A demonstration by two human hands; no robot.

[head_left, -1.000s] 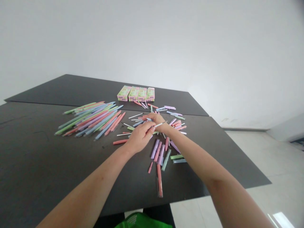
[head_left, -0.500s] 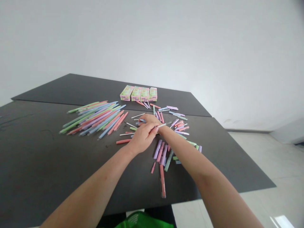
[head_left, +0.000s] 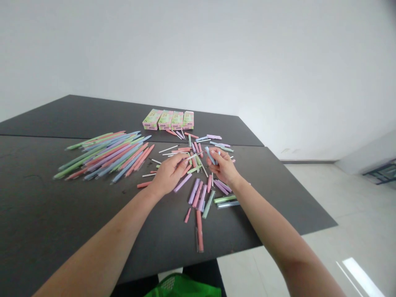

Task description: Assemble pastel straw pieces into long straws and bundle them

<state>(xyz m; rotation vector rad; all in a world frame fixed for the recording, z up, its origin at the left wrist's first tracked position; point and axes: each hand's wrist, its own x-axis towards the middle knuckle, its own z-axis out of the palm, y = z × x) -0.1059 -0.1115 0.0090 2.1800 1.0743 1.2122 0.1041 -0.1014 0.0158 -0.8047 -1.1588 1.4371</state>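
My left hand [head_left: 168,174] is closed on a thin white pen refill [head_left: 192,156], whose tip points right toward the other hand. Opposite it, my right hand [head_left: 224,168] grips a light blue pen barrel [head_left: 210,155]; its fingers partly cover the piece, and I cannot tell whether a second blue part is with it. The two hands are a short way apart above loose pen parts. Below them lie purple barrels [head_left: 194,191], a sea-green barrel [head_left: 208,204] and a small pink piece [head_left: 187,215]. More white refills [head_left: 168,149] are scattered behind my left hand.
To the left a heap of pink, green, blue and purple pens [head_left: 108,154] lies on the black table [head_left: 77,222]. Several small green-and-pink boxes [head_left: 165,120] stand in a row at the back. A pink barrel with a clear end [head_left: 199,233] lies near the front edge.
My right hand has come back from beyond the left, where the arms crossed, to the right side with a blue barrel. My left hand keeps the refill. The view has shifted slightly right.
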